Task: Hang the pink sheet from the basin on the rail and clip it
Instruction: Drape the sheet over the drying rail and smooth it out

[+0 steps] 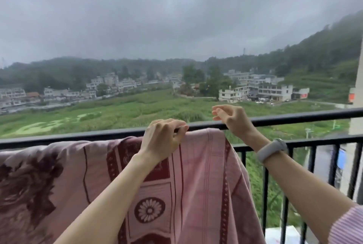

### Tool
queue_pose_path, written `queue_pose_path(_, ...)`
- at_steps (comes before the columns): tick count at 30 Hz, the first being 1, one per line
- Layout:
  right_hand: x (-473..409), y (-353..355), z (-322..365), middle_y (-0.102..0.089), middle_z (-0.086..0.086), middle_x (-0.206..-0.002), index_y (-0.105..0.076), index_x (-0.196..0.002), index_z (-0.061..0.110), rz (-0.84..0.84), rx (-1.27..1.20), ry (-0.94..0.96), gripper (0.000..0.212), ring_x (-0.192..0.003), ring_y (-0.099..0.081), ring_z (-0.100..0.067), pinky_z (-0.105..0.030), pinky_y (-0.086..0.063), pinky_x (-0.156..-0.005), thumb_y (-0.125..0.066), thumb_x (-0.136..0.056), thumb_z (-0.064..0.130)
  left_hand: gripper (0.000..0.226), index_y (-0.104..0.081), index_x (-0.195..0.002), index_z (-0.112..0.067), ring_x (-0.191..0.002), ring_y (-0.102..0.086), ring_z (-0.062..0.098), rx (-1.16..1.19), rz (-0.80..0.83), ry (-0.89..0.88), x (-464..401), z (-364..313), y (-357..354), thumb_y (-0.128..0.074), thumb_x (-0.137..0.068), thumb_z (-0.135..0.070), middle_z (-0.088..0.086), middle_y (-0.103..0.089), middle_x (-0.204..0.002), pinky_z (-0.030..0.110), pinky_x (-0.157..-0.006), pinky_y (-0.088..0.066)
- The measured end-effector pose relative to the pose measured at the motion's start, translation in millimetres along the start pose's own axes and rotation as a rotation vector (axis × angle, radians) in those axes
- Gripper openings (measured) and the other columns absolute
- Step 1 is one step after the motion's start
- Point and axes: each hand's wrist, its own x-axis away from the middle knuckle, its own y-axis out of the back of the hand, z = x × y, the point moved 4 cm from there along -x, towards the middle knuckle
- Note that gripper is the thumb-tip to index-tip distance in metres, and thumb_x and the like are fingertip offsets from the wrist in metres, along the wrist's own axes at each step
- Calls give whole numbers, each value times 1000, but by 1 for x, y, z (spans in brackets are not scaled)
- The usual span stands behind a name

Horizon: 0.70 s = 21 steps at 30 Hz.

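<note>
The pink sheet (204,175), patterned with dark red flowers and borders, is draped over the black balcony rail (294,119) and hangs down on my side. My left hand (163,135) presses on the sheet at the top of the rail, fingers curled over its edge. My right hand (229,117) hovers just above the rail past the sheet's right edge, fingers loosely apart, holding nothing. A grey band sits on my right wrist. No clip and no basin are in view.
Black vertical bars (265,184) run below the rail on the right. A pale wall edge (356,122) stands at the far right. Beyond the rail lie green fields, buildings and misty hills.
</note>
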Motion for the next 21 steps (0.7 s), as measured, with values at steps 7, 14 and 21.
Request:
queue_pose_path(7,100,2,-59,-65,0,-99,-60,-106,15,69,33,-61,20,-91,-60,-13,-22,-51,-79,-56,-87,12,36,-64,-109,-12,-101,-62,21,-156,-294,-197,52,-15,-19,-69,-77,-28,3,-67,-110,47,-102,-34)
queue_pose_path(14,121,15,-74,-52,-2,-78,-70,-91,10,-204,442,8,19,-73,-50,-20,-22,-36,-53,-52,-88,16,10,-73,-86,-14,-80,-67,17,-182,-513,-243,46,-22,-14,-72,-77,-13,-3,-74,-86,33,-77,-40)
queue_pose_path(21,108,37,-64,-60,-7,-77,-67,-85,10,-281,546,-2,23,-66,-55,-28,-24,-29,-47,-45,-91,16,5,-72,-77,-12,-52,-55,18,-229,-444,-141,37,-32,-5,-75,-73,-12,2,-60,-60,23,-58,-34)
